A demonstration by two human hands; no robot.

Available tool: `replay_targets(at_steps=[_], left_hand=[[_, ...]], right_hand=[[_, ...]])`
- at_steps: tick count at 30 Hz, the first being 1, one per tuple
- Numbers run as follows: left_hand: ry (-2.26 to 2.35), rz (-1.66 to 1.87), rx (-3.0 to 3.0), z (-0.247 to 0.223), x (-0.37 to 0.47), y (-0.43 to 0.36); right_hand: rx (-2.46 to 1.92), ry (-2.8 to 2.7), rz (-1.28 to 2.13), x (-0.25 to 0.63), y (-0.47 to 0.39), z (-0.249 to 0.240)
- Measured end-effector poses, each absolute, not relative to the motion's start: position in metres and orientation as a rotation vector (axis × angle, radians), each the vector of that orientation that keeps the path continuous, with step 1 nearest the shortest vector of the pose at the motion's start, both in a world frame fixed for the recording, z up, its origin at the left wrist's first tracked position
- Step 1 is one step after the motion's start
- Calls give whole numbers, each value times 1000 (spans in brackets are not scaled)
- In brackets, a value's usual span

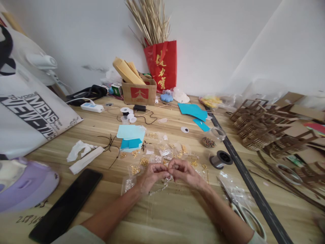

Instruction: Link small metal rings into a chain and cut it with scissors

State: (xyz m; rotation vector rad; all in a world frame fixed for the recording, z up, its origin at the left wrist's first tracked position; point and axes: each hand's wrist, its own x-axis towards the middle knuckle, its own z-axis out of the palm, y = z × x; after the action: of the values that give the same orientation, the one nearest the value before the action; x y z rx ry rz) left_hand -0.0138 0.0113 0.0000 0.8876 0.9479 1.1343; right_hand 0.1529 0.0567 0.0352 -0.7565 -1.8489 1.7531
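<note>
My left hand [152,176] and my right hand [183,172] meet over the near middle of the table, thumbs and fingers pinched together. Between them is a thin silver chain [162,188], possibly a bracelet, whose lower end trails to the left onto the tabletop. The exact spot where the fingertips grip it is too small to make out. Just beyond the hands lie several small clear bags of gold findings [144,161] and silver findings [157,159]. Left of my left wrist is a bag of silver rings [129,184].
Scissors [240,206] lie by my right forearm, near a wire spool [221,159] and a tub of beads [208,142]. At left are a black phone [66,205] and white tissue [86,160]. Blue cards [130,134] lie farther back. Brown woven baskets [261,125] crowd the right.
</note>
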Motion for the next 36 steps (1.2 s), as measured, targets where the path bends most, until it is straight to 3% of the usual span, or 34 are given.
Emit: replay_targets(at_steps=[11,21,36], left_hand=[[931,1209,859,-4,-13,11],[918,1289,897,-5,-14,10],[1023,1367,1048,0,-16,8]], right_hand=[[-870,-2098,1281,149,46,39],[-842,-1904,1600,151,54,32],[-849,-1955,1592,154,56,31]])
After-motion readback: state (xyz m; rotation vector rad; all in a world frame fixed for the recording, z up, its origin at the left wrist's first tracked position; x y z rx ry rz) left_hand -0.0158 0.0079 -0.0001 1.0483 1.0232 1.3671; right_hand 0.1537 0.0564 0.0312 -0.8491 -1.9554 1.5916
